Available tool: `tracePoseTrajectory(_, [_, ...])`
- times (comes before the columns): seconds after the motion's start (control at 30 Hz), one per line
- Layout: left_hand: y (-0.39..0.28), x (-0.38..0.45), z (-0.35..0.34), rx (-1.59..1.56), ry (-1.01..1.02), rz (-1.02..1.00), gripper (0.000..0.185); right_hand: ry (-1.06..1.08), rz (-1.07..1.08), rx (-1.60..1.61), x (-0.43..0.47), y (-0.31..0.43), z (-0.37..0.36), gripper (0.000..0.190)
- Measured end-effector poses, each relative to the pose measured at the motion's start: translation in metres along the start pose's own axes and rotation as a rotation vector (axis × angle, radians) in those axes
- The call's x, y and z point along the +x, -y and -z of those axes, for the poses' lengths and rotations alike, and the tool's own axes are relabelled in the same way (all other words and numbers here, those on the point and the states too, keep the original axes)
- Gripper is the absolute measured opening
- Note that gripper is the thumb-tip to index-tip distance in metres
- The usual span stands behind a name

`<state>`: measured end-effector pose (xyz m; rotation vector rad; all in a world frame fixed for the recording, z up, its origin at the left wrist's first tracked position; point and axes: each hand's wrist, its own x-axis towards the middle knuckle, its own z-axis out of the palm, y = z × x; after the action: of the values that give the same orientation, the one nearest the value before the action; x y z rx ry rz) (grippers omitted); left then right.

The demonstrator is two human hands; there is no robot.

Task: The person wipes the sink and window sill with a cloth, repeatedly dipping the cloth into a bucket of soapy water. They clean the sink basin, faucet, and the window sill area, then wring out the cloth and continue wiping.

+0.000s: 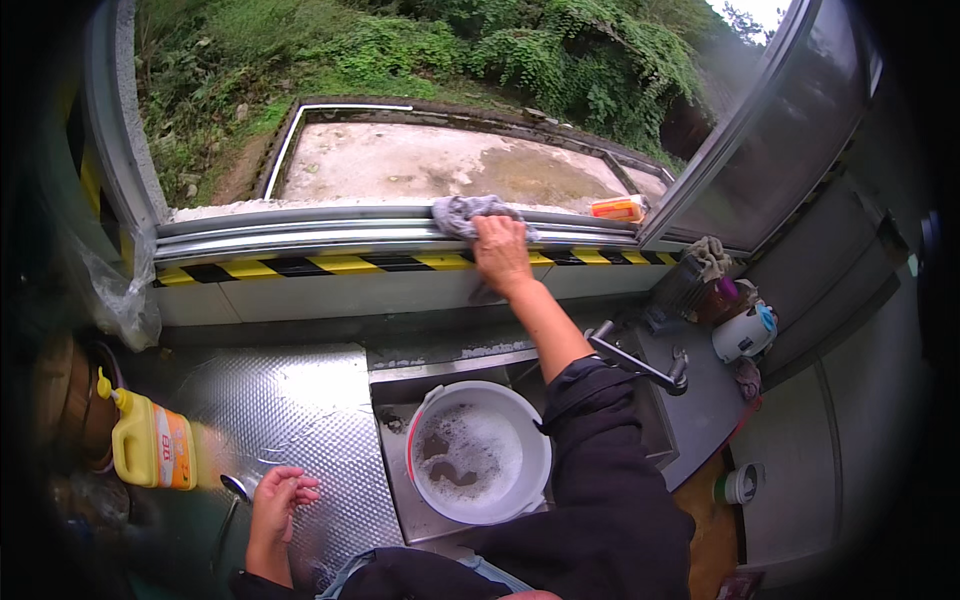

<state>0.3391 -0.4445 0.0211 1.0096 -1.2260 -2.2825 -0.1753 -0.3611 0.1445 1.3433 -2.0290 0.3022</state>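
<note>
My right hand (501,251) presses a bunched grey cloth (469,216) onto the metal window track (315,234), right of the track's middle. Its fingers rest on top of the cloth and hide part of it. My left hand (281,499) hovers at the lower left, fingers loosely bent and apart, holding nothing, over or near the embossed foil-like counter sheet (315,420). Between my arms, a grey plastic bucket (536,450) of foamy, dirty water stands in the steel sink (397,450). Yellow and black striped tape (345,265) runs below the track.
A yellow pump jug (135,442) and a ladle (236,487) are at the left. The faucet (637,360) reaches beside my right sleeve. An orange-wrapped package (619,209) lies at the sill's right end; a white jug (742,335) stands on the right counter. A plastic bag (124,292) hangs left.
</note>
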Motion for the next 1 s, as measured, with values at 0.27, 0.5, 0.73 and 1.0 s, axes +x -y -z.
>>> tracePoseTrajectory(0.27, [0.002,-0.005,0.003,0.009,-0.028,0.014,0.015,-0.11,-0.363,-0.213,-0.035,-0.124,0.029,0.02])
tracePoseTrajectory(0.5, [0.011,-0.005,0.008,-0.009,-0.054,0.054,0.014,0.039,-0.502,-0.231,-0.039,-0.1,0.01,0.021])
tracePoseTrajectory(0.73, [0.022,0.001,0.005,0.005,-0.008,0.066,0.016,-0.089,-0.24,-0.085,-0.002,0.016,-0.013,0.024])
tracePoseTrajectory(1.0, [0.027,-0.007,0.004,-0.044,-0.002,0.053,0.017,-0.159,-0.037,0.197,0.049,0.168,-0.025,0.04])
